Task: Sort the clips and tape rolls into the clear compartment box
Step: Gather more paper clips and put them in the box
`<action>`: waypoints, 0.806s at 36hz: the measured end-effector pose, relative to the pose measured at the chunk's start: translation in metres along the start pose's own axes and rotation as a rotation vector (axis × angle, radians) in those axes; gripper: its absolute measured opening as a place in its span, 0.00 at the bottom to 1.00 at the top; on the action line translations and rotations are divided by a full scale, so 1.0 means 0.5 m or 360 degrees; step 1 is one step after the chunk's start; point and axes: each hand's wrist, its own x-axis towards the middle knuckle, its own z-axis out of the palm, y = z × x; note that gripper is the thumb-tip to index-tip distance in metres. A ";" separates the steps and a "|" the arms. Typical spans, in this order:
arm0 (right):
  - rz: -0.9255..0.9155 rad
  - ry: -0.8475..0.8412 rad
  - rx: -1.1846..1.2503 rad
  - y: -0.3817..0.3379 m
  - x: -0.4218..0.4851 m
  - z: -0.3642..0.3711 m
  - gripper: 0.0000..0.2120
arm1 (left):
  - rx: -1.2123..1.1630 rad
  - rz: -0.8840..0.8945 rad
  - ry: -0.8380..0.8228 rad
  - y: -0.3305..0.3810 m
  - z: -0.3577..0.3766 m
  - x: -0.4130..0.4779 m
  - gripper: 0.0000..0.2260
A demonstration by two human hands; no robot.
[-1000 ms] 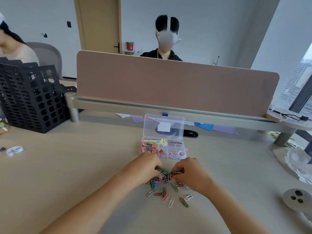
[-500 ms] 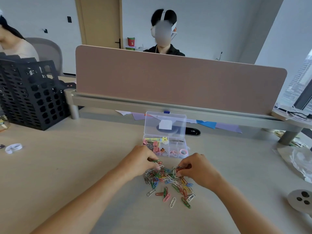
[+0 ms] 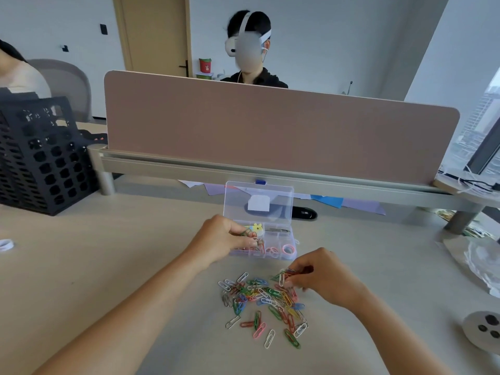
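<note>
Mid-sort: our left grip holds clips over the box, right grip pinches some from the pile; next we release them inside.

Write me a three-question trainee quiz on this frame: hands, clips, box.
1. True or false: the lid of the clear box is shut.
2. The left hand is: A) flat on the desk; B) holding clips over the box's left side; C) behind the divider.
3. Short answer: at which corner of the loose pile does the right hand pinch clips?

Key: 1) False, the lid stands open. 2) B. 3) The far right corner.
</note>
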 end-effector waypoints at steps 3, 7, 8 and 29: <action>-0.0002 -0.0008 -0.0005 0.001 0.004 -0.007 0.02 | -0.0053 0.0038 0.0095 0.022 0.006 0.029 0.07; 0.0007 -0.0007 0.0030 0.008 0.011 -0.014 0.07 | -0.0047 0.0095 0.0205 0.041 0.023 0.064 0.06; 0.0014 -0.0008 0.0034 0.010 0.013 -0.015 0.07 | -0.0015 0.0102 0.0208 0.041 0.030 0.071 0.05; 0.0049 0.0041 0.0182 0.049 0.088 -0.058 0.02 | 0.0665 0.0164 0.0035 0.013 0.098 0.110 0.03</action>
